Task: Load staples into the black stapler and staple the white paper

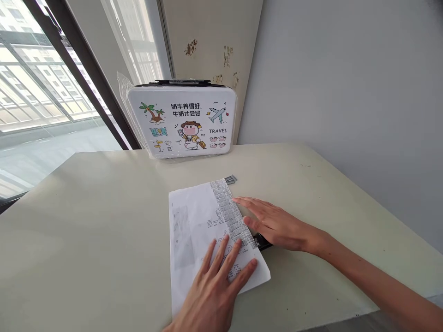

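Observation:
White printed paper [197,216] lies on the table, with a picture and small text showing. Along its right side runs a grey band [230,207] of dense short lines that look like rows of staples. My left hand [218,281] rests flat on the lower part of the paper, fingers spread. At the paper's right edge, my right hand [273,221] has its fingers stretched out and grips nothing visible; its fingertips are at the band. A black object [262,241] is partly hidden beneath the right hand and paper. Grey metallic-looking strips [231,179] stick out by the paper's top corner.
A white carry case [183,120] with cartoon travel drawings and a black handle stands at the back of the pale table [104,221], in clear plastic wrap. Behind are a grey wall [339,83] and a sliding glass door [44,106].

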`<state>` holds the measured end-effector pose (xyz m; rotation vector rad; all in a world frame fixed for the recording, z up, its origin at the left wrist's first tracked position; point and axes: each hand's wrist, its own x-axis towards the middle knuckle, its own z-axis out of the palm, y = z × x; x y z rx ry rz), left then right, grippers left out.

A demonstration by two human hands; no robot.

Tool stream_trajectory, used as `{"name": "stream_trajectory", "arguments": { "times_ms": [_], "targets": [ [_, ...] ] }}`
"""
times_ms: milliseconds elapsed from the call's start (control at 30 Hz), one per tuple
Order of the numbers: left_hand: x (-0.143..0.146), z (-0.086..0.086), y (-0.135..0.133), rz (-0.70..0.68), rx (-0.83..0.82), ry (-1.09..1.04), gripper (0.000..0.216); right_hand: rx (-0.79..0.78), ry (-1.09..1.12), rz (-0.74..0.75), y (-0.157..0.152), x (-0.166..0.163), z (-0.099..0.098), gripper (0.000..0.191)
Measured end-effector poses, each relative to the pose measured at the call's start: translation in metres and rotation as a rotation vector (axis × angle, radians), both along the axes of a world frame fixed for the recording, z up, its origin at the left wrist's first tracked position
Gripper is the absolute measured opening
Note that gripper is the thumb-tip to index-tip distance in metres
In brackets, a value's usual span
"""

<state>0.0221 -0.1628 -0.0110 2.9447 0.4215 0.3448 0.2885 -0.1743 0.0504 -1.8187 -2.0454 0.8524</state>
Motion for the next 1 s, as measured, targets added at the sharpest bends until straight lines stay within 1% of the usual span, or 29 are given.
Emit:
{"name": "stream_trajectory", "arguments": {
  "times_ms": [333,600,733,1000],
  "targets": [
    [0.01,0.0,-0.002,0.014,-0.038,-0.01,0.099,0.001,-0.082,-0.04,-0.001,-0.004,-0.006,0.064],
    [0.01,-0.002,-0.002,0.015,-0.06,-0.011,0.092,-0.007,-0.115,-0.047,0.0,-0.008,-0.007,0.063],
    [0.01,-0.003,-0.002,0.004,-0.063,-0.009,0.096,-0.025,-0.127,-0.046,0.001,-0.008,-0.007,0.063],
    [0.01,-0.004,-0.002,0.0,-0.074,-0.012,0.096,0.022,-0.15,-0.042,0.002,-0.009,-0.012,0.06]
  ]
}}
